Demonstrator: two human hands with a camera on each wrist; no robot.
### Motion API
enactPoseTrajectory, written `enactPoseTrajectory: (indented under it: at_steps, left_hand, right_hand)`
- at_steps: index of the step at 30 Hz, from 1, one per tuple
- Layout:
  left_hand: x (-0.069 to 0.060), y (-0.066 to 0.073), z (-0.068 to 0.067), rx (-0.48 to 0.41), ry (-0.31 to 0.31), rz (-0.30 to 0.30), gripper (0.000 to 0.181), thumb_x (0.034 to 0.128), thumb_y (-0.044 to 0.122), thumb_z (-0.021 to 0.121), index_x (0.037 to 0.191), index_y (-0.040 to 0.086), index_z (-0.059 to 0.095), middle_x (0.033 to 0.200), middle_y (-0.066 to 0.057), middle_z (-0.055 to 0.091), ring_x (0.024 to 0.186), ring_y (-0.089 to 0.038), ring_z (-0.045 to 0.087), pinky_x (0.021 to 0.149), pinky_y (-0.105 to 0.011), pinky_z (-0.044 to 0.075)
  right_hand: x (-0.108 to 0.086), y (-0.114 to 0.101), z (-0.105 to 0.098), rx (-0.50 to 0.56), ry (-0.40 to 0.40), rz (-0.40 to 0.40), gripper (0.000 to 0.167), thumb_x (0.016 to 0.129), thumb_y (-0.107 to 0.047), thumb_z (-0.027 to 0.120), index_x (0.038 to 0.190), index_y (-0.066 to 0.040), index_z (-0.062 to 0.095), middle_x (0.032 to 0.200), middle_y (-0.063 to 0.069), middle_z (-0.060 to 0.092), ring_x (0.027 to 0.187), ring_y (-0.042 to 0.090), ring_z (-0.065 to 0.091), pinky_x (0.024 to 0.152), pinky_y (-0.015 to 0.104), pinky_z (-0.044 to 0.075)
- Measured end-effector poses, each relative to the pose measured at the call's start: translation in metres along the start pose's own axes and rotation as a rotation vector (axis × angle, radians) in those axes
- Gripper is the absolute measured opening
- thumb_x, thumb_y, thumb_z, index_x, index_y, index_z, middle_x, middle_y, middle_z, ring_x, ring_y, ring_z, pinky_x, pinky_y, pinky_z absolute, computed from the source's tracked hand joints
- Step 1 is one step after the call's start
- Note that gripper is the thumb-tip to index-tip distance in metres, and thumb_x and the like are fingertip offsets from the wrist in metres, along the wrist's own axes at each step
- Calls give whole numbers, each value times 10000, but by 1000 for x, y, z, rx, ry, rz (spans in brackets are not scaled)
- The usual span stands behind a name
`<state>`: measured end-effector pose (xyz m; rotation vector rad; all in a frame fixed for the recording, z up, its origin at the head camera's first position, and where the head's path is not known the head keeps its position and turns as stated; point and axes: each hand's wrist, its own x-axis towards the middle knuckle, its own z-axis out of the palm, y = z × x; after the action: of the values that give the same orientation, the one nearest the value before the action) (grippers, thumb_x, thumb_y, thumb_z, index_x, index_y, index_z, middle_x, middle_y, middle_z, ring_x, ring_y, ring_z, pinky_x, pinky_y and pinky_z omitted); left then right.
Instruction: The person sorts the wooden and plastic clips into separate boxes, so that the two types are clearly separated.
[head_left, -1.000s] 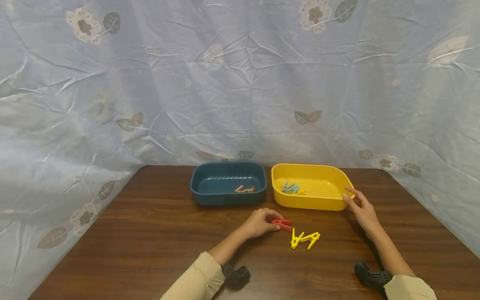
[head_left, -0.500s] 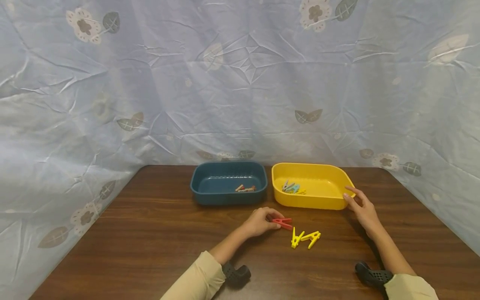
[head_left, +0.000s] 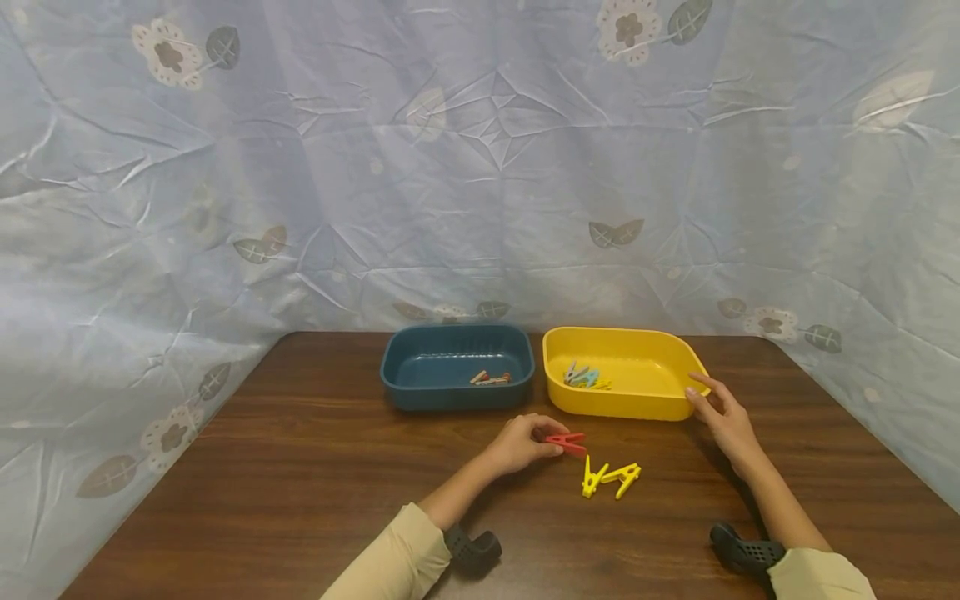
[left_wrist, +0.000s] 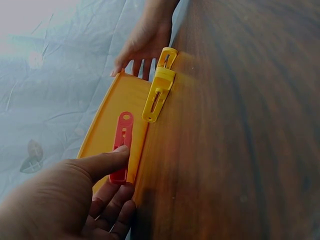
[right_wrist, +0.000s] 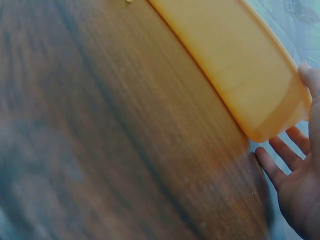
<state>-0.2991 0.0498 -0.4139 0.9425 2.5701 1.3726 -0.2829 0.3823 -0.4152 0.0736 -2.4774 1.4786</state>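
Observation:
My left hand [head_left: 525,443] pinches a red clothespin [head_left: 568,442] by one end between thumb and fingers, close above the table. Its two free arms point right in the head view. Just right of it, two yellow clothespins [head_left: 594,477] lie side by side on the table. Behind them stands a yellow bin [head_left: 622,406] with a few grey, blue and yellow clothespins [head_left: 585,377] inside. My right hand [head_left: 731,427] holds this bin at its front right corner. In the right wrist view its thumb [right_wrist: 309,79] lies at the rim, the other fingers by the end wall.
A dark blue bin [head_left: 457,398] stands left of the yellow one, with several small wooden-looking clothespins [head_left: 491,379] in it. Both sit near the back edge of the brown wooden table [head_left: 300,467]. A patterned cloth [head_left: 450,167] hangs behind and at the sides.
The red clothespin has tilted slightly in my left hand, its free ends now a little higher. My right hand and the bins have stayed in place.

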Motion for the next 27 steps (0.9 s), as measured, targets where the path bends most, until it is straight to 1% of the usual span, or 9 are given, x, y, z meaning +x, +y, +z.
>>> enactPoseTrajectory:
  at_steps: [4,8,12,20,27]
  left_hand:
    - [0,2,1,-16,19,11,226,773,84,739,994,62,694,896,-6,642,764,-118,544,651,-202,421]
    - [1,3,1,-11,38,31,216,780,89,734,991,64,696,891,10,635,763,-116,539,651,-194,419]
    - [0,8,0,-5,48,43,205,781,87,734,983,68,699,875,22,630,753,-114,531,646,-187,413]
    - [4,19,-1,-13,27,74,214,797,97,721,1008,78,694,876,37,630,746,-57,515,639,-189,422]
    - [11,32,-4,-53,19,55,222,805,97,713,1026,82,694,899,53,639,758,-47,536,638,-195,439]
  right_hand:
    - [0,-1,-1,-14,7,4,558,967,-358,450,1405,-38,319,1216,236,457,879,-76,512,752,149,447]
    - [0,-2,-1,-25,10,13,556,964,-364,453,1404,-49,326,1201,216,471,873,-67,515,743,155,447]
    - [0,-1,0,-33,10,24,558,961,-371,456,1405,-58,330,1175,183,481,871,-65,517,740,158,442]
    - [0,-3,0,-25,-4,33,576,960,-401,442,1413,-68,318,1233,233,448,864,-83,515,754,170,422]
    - [-1,-2,-1,-28,-6,33,571,965,-387,437,1416,-62,310,1237,233,443,872,-92,496,749,160,425]
